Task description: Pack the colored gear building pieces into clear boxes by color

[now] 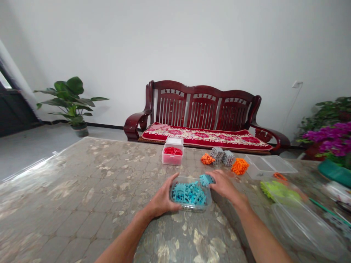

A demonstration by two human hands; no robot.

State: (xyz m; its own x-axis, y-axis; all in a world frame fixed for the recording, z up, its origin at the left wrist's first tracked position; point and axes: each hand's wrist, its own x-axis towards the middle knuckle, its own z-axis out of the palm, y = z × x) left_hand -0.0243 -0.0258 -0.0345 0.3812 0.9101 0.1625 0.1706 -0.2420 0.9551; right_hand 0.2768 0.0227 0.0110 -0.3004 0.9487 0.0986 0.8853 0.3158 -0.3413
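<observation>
The left hand grips the clear tub on the table, the right hand pinches teal pieces above its rim; a loose pinch could spill them outside.

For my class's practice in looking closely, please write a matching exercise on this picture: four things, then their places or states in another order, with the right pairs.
Things
1. Left hand
2. Right hand
3. Red pieces
4. Grey clusters

Places or states
A. Between two orange clusters
B. Around one end of the clear tub
C. In the small open box
D. Holding a blue cluster

Right pairs: 1-B, 2-D, 3-C, 4-A
</observation>
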